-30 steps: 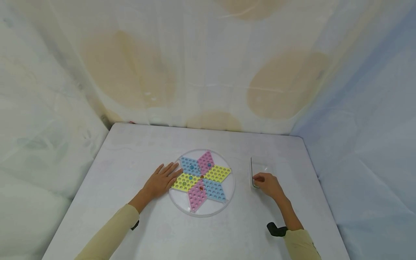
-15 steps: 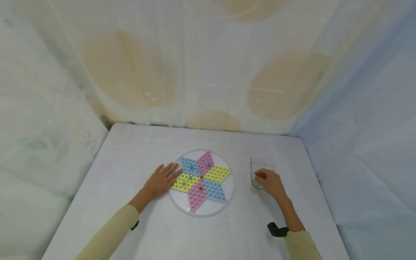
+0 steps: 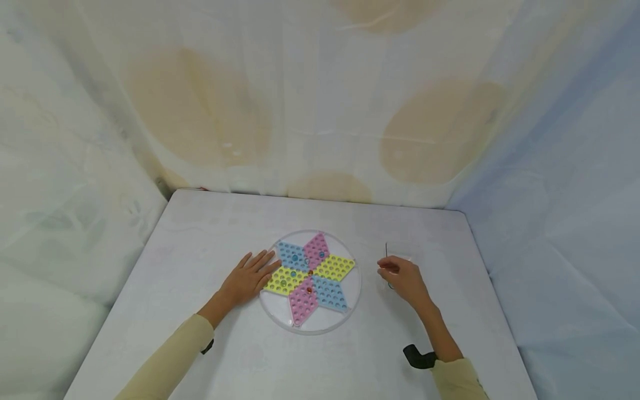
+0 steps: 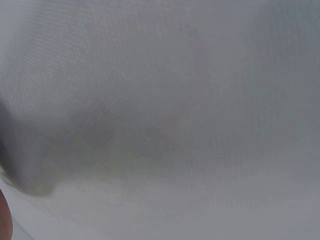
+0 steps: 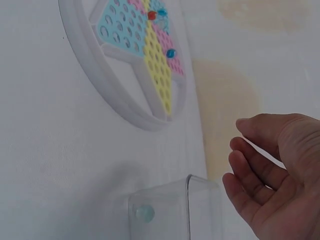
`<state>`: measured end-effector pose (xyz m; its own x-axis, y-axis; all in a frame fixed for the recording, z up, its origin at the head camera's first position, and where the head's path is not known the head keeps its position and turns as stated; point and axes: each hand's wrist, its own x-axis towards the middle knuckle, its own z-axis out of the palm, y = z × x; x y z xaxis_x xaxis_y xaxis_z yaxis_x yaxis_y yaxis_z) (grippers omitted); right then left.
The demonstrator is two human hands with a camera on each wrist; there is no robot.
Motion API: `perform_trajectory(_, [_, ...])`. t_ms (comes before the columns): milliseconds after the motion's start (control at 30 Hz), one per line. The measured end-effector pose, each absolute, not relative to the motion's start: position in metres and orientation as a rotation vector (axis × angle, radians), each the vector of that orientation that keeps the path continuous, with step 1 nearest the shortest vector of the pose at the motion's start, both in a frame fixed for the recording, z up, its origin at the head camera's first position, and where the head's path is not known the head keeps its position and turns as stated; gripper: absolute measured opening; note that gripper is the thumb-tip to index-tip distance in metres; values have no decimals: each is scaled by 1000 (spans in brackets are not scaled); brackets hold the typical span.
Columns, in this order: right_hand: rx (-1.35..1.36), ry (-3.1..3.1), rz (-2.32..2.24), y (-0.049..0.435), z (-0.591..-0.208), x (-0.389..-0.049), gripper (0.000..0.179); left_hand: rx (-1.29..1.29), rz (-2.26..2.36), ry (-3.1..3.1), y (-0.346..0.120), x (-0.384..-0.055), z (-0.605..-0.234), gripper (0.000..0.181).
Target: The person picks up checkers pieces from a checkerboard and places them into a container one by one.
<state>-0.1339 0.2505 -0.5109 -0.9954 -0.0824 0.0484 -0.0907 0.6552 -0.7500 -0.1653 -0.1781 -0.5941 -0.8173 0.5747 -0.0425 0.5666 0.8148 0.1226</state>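
My left hand (image 3: 246, 280) lies flat with its fingers spread, fingertips at the left rim of a round Chinese checkers board (image 3: 327, 326). The board has a pink, yellow and blue star with several glass marbles in its holes, among them an orange marble (image 3: 309, 290) and a blue marble (image 5: 171, 53). My right hand (image 3: 407, 280) is in the air at the left side of a clear plastic box (image 5: 165, 200), thumb and fingers bent toward each other. I cannot tell whether a marble is between its fingertips. A pale green marble (image 5: 145, 214) shows inside the box.
The white-covered table (image 3: 240, 355) has its back edge against hanging cloth (image 3: 320, 111), with more cloth at both sides. A black wrist strap piece (image 3: 419, 357) sticks out from the right wrist. The left wrist view shows mostly blurred white cloth (image 4: 200, 125).
My right hand has risen from inside the box and moved left, past the box's near left corner. The left hand and the board have stayed in place.
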Motion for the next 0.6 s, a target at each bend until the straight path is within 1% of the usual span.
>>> perform_trajectory(400, [212,-2806,1342,221,-514,-128,21,906,136,2903,-177,-165,-593,55])
perform_trajectory(600, [209,-2783,1452,205,-516,-124,20,903,150,2907,-177,-166,-593,55])
